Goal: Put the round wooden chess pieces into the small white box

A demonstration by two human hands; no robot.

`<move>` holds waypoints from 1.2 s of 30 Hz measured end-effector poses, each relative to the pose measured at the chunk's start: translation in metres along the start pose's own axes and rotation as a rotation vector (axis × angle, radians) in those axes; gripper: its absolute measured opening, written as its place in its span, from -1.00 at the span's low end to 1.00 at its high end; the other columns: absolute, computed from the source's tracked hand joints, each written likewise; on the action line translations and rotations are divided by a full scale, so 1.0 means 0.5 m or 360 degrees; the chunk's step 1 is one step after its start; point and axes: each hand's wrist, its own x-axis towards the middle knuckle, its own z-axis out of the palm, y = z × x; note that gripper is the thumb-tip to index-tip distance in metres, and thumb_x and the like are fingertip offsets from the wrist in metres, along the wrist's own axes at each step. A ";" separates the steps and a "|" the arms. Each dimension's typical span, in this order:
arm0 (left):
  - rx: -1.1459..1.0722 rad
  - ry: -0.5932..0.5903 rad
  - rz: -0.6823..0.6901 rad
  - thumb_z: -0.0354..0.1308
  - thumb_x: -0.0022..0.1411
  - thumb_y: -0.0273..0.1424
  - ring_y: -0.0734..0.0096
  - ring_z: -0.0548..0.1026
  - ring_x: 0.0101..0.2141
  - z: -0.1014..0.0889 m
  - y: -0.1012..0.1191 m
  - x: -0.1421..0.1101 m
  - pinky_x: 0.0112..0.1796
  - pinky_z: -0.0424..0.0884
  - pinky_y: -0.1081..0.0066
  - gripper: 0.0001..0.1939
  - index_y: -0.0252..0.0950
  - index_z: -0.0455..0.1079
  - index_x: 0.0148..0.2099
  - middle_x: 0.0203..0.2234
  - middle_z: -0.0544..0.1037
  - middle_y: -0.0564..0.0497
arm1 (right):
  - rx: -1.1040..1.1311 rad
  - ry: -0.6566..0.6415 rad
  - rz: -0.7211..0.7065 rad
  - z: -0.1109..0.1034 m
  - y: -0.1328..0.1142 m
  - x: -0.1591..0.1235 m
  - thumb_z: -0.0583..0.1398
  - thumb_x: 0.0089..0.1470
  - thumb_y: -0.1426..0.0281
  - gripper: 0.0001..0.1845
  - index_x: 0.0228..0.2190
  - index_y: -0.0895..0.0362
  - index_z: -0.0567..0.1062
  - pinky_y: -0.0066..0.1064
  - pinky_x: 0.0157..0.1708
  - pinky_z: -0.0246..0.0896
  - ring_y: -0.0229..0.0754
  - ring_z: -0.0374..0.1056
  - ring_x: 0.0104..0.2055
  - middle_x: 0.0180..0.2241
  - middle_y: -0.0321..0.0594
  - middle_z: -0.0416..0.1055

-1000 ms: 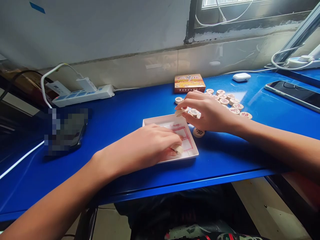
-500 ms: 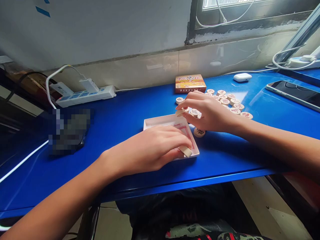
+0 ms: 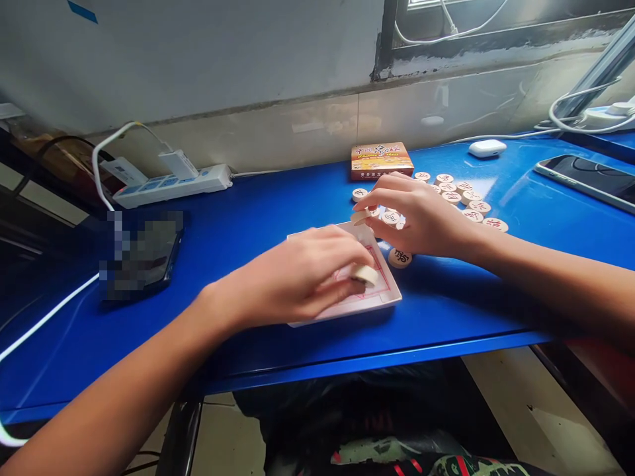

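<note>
Left hand [image 3: 297, 277] palm-down over shallow white cardboard box tray [image 3: 391, 299], fingers pinching round pale wooden chess piece [image 3: 366, 274]; right hand [image 3: 414, 215] arched, fingertips clamped on second wooden disc [image 3: 359, 216] at tray's far rim.

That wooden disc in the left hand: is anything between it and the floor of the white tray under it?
Nothing visible. The left hand pinches the wooden disc above the white tray, whose floor shows only a red-lined sheet. The right hand holds another disc at the tray's far edge, off to the side.
</note>
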 end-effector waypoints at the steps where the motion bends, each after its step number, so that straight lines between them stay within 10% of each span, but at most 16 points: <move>1: 0.0058 0.0053 -0.0083 -0.01 0.32 -0.43 0.35 0.40 -0.09 -0.010 -0.008 -0.005 -0.09 0.32 0.41 -0.84 -0.29 0.34 -0.09 -0.14 0.48 -0.02 | 0.0007 0.0006 -0.0001 -0.001 -0.002 0.000 0.12 0.12 0.39 -0.83 -0.26 0.11 0.49 -0.26 -0.26 0.21 -0.11 0.30 -0.25 -0.36 -0.15 0.39; 6: 0.0405 0.0276 -0.0419 0.02 0.27 -0.36 0.35 0.43 -0.25 -0.039 -0.045 -0.024 -0.26 0.32 0.42 -0.80 -0.26 0.36 -0.09 -0.27 0.50 0.00 | 0.0022 0.0004 -0.0023 -0.006 -0.008 -0.001 0.12 0.11 0.41 -0.83 -0.25 0.11 0.48 -0.27 -0.27 0.21 -0.11 0.29 -0.24 -0.34 -0.14 0.41; 12: 0.0406 0.0167 -0.0411 -0.02 0.21 -0.48 0.36 0.43 -0.29 -0.017 -0.046 -0.016 -0.29 0.32 0.42 -0.64 -0.31 0.26 0.07 -0.31 0.49 -0.02 | -0.0035 -0.0003 0.0057 -0.009 -0.002 0.001 0.11 0.09 0.44 -0.84 -0.27 0.14 0.46 -0.31 -0.28 0.20 -0.14 0.34 -0.28 -0.37 -0.18 0.47; 26: -0.0015 0.0667 -0.0468 0.08 0.27 -0.46 0.39 0.43 -0.15 0.012 -0.060 -0.010 -0.15 0.38 0.38 -0.73 -0.21 0.40 0.01 -0.19 0.53 0.03 | -0.0092 0.0085 0.0262 -0.007 0.021 0.003 0.13 0.08 0.45 -0.83 -0.26 0.11 0.47 -0.37 -0.29 0.25 -0.17 0.43 -0.32 -0.40 -0.24 0.53; 36: -0.0128 0.0806 -0.0750 0.14 0.23 -0.31 0.36 0.47 -0.19 0.023 -0.080 -0.006 -0.16 0.39 0.35 -0.75 -0.22 0.38 -0.04 -0.23 0.52 0.02 | 0.0134 0.0176 -0.0061 -0.005 0.010 0.004 0.13 0.09 0.48 -0.87 -0.29 0.10 0.45 -0.40 -0.19 0.30 -0.21 0.43 -0.19 -0.25 -0.22 0.54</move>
